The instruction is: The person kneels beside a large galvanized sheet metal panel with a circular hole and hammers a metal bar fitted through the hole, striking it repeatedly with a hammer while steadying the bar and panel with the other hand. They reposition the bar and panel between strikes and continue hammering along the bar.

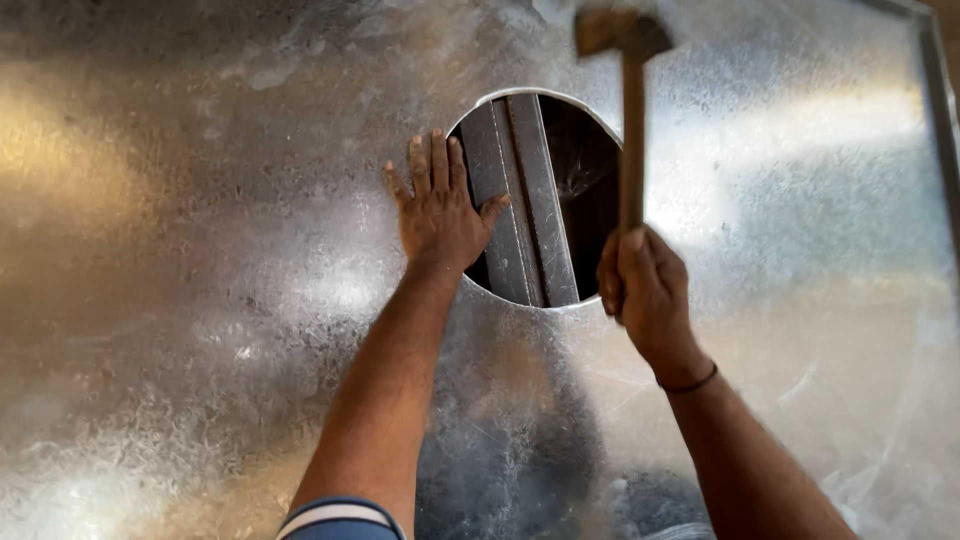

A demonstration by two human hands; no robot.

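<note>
A galvanised metal sheet (200, 250) fills your view, a round hole (545, 195) cut through it; grey metal bars (520, 200) show in the opening. Your left hand (438, 215) lies flat, fingers spread, at the hole's left edge — thumb over the rim; your right hand (645, 285) has its grip closed round a wooden mallet (632, 120) — blurred head raised above the hole.
</note>
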